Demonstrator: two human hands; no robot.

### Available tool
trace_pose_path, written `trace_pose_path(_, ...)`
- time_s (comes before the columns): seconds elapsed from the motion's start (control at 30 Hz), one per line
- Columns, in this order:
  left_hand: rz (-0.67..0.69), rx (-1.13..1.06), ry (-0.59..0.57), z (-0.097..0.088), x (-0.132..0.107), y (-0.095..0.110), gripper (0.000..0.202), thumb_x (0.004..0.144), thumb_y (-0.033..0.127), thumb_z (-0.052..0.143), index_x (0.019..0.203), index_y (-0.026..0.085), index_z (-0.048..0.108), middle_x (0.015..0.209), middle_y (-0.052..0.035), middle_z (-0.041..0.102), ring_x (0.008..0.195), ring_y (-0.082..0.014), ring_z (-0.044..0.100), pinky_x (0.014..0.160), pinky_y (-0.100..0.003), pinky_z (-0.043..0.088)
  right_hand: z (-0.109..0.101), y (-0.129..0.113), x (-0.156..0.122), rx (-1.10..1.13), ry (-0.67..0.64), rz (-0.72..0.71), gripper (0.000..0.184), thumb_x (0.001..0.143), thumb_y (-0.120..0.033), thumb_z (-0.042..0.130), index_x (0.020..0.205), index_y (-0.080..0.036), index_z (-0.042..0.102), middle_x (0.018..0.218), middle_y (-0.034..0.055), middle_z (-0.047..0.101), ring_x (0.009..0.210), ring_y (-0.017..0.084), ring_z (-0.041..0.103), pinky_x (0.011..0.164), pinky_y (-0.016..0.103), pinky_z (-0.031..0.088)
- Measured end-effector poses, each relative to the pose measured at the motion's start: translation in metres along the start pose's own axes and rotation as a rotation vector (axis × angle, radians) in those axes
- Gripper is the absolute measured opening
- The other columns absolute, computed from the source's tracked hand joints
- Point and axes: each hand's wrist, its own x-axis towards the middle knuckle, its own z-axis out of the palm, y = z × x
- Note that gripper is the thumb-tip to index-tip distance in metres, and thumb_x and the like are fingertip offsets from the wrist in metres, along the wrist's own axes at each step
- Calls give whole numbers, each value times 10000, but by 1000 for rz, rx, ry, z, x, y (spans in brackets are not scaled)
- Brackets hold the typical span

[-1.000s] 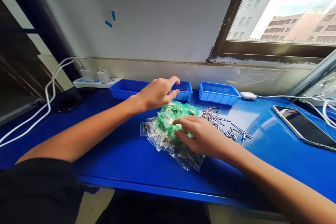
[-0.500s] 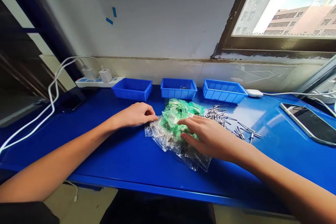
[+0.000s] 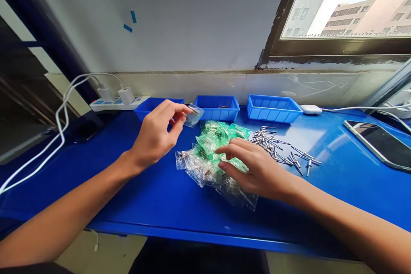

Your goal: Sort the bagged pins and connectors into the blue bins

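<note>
Pinched in my left hand (image 3: 160,132) is a small clear plastic bag (image 3: 194,115), raised above the table in front of the left and middle bins. My right hand (image 3: 250,167) hovers at the right side of the bag pile, fingers apart and holding nothing. Under and beside it lie green-tinted plastic bags (image 3: 210,135) and clear plastic bags (image 3: 199,169) with small metal parts inside. Several loose pop rivets (image 3: 269,143) are heaped to the right of the pile.
Along the wall stand a left blue bin (image 3: 144,113), a middle blue bin (image 3: 218,113) and a right blue bin (image 3: 274,113). A power strip (image 3: 107,105) with white cables is at the left. A phone (image 3: 379,143) lies at the right, near a white device (image 3: 311,109).
My left hand has lifted a clear bag off the left edge of the pile and moved it up toward the bins. My right hand has stayed nearly in place.
</note>
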Motion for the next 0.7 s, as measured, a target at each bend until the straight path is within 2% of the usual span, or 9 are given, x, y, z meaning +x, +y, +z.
trace_pose_path(0.03, 84, -32, 13, 2, -4, 6, 154, 864, 147, 493, 985, 172, 585, 898, -34, 629, 779, -125, 602, 718, -239, 502, 0, -2, 0, 29, 23, 18, 261, 924, -319, 424, 1061, -139, 554, 806, 72, 612, 761, 178, 546, 689, 325, 434)
trace_pose_path(0.1, 255, -117, -39, 8, -13, 16, 206, 863, 88, 477, 1025, 184, 560, 925, -37, 632, 818, -123, 604, 737, -234, 509, -2, -5, 0, 80, 16, 68, 297, 948, -373, 360, 1053, -156, 534, 831, 71, 609, 776, 180, 540, 710, 335, 433)
trace_pose_path(0.2, 461, -208, -157, 16, -25, 27, 286, 855, 27, 441, 1073, 192, 524, 981, -56, 646, 906, -140, 603, 792, -258, 516, -3, -11, 2, 147, -44, 119, 398, 970, -428, 232, 836, -183, 515, 755, 46, 562, 697, 162, 494, 661, 317, 423)
trace_pose_path(0.27, 529, -214, -194, 19, -29, 31, 279, 863, 19, 411, 1051, 193, 521, 956, -58, 654, 905, -148, 604, 800, -273, 518, -2, -13, 3, 222, -67, 145, 444, 973, -437, 191, 720, -193, 462, 691, 20, 518, 632, 139, 453, 612, 292, 406)
trace_pose_path(0.37, 546, -214, -227, 20, -30, 32, 248, 878, 31, 400, 1015, 199, 521, 914, -43, 659, 895, -147, 597, 813, -278, 512, 0, -14, 4, 348, -67, 228, 407, 968, -394, 262, 679, -189, 462, 642, -5, 509, 591, 114, 451, 563, 258, 384)
trace_pose_path(0.47, 483, -199, -250, 17, -27, 29, 198, 883, 78, 451, 1034, 188, 518, 967, -47, 657, 939, -151, 581, 847, -288, 492, -5, -10, 9, 374, 24, 291, 325, 935, -335, 376, 685, -180, 515, 610, -10, 541, 570, 107, 487, 528, 241, 384)
trace_pose_path(0.53, 380, -133, -264, 12, -23, 24, 164, 885, 147, 483, 1039, 171, 533, 992, -60, 652, 955, -171, 573, 845, -305, 478, -14, -4, 17, 274, 188, 278, 258, 914, -306, 424, 730, -180, 554, 625, -3, 572, 567, 112, 511, 528, 246, 400)
trace_pose_path(0.67, -10, 93, -390, -1, -7, 7, 193, 852, 321, 519, 926, 178, 625, 904, -42, 670, 848, -208, 587, 757, -330, 448, -38, 17, 48, -121, 677, 203, 196, 904, -290, 455, 838, -177, 601, 709, 41, 594, 643, 138, 538, 624, 289, 445)
trace_pose_path(0.7, -129, 108, -431, -3, -4, 2, 221, 840, 363, 519, 899, 189, 644, 871, -31, 676, 806, -204, 593, 728, -321, 440, -41, 24, 56, -218, 727, 199, 214, 912, -296, 441, 866, -174, 609, 757, 62, 598, 681, 147, 537, 652, 303, 447)
